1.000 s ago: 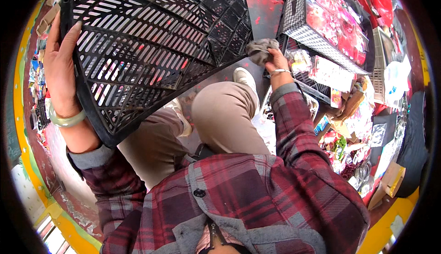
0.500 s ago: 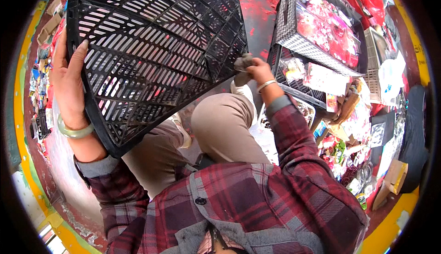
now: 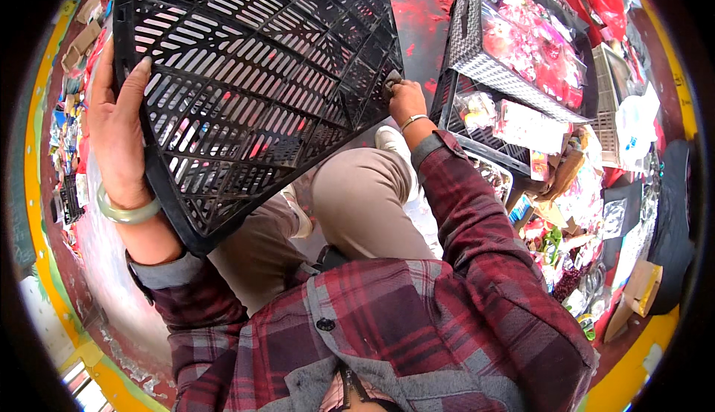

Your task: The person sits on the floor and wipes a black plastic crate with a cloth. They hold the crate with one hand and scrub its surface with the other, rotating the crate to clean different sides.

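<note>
A large black slatted plastic crate (image 3: pixel 246 99) is held up tilted before me, its slotted face toward me. My left hand (image 3: pixel 121 136), with a pale green bangle at the wrist, grips the rim on the left side; the thumb lies over the edge and the other fingers are mostly hidden behind it. My right hand (image 3: pixel 407 103), wearing a silvery bangle, is closed on a small grey-brown rag (image 3: pixel 392 79). It presses the rag against the crate's right side, near the lower right corner.
To the right, a grey woven-pattern basket (image 3: pixel 465 54) holds red and pink packets. Below it sits another black crate (image 3: pixel 488 151) with packets and card. A beige crate (image 3: pixel 607 106) stands farther right. Loose packaging (image 3: pixel 573 241) lies nearby. My knees are under the held crate.
My right hand has moved left and slightly up with the rag, from the crate's corner edge onto its side. The crate has shifted slightly right, my left hand still on its rim.
</note>
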A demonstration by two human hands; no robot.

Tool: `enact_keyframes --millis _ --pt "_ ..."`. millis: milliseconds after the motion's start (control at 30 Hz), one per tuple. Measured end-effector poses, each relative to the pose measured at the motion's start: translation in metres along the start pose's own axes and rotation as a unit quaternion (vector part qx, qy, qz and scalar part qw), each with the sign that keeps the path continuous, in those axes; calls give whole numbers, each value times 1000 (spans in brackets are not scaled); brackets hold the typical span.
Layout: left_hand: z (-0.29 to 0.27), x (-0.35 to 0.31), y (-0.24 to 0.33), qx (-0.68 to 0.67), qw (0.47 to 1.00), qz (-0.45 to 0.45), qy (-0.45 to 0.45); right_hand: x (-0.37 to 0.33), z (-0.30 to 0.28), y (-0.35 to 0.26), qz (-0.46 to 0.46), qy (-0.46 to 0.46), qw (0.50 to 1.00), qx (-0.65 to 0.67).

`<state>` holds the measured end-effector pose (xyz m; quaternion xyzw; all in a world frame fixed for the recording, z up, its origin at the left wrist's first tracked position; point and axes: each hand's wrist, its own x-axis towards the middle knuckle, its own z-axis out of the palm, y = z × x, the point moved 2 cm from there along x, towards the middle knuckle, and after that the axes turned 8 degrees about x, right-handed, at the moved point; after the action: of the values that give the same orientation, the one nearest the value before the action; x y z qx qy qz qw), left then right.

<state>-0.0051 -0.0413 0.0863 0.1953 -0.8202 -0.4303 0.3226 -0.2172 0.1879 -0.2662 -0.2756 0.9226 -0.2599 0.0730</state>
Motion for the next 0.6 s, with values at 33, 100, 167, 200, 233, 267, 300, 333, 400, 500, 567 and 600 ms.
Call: enact_keyframes --millis 33,100,167,200,233,267,300,333,400,500,567,600 --pt "1 -1 0 -17 1000 3 2 -1 1 3 35 -2 999 12" --pt "2 -3 2 -20 1000 -17 -2 2 -7 3 123 -49 988 76" --pt "3 -5 7 -28 1000 -10 -10 7 -2 11 144 -74 982 98" --pt "5 -5 8 -24 1000 -4 -6 8 0 16 155 -86 978 110" --pt "7 -5 10 -21 1000 3 -3 6 2 23 153 -109 974 129" --pt "8 -6 12 -17 1000 5 4 2 0 19 133 -128 975 124" --pt "9 -7 16 -10 1000 7 4 -4 -1 15 113 -147 975 119" --pt "8 -8 16 -6 1000 9 0 -9 -2 10 93 -166 975 114" --pt "7 -6 15 -1 1000 19 -13 -17 4 19 105 -136 964 201" --pt "6 -5 7 -22 1000 18 -4 -25 3 44 207 -215 811 504" --pt "4 -5 8 -17 1000 0 -10 -23 -5 50 238 -183 672 677" --pt "6 -5 8 -19 1000 -10 -15 -24 -11 58 254 -159 591 749"
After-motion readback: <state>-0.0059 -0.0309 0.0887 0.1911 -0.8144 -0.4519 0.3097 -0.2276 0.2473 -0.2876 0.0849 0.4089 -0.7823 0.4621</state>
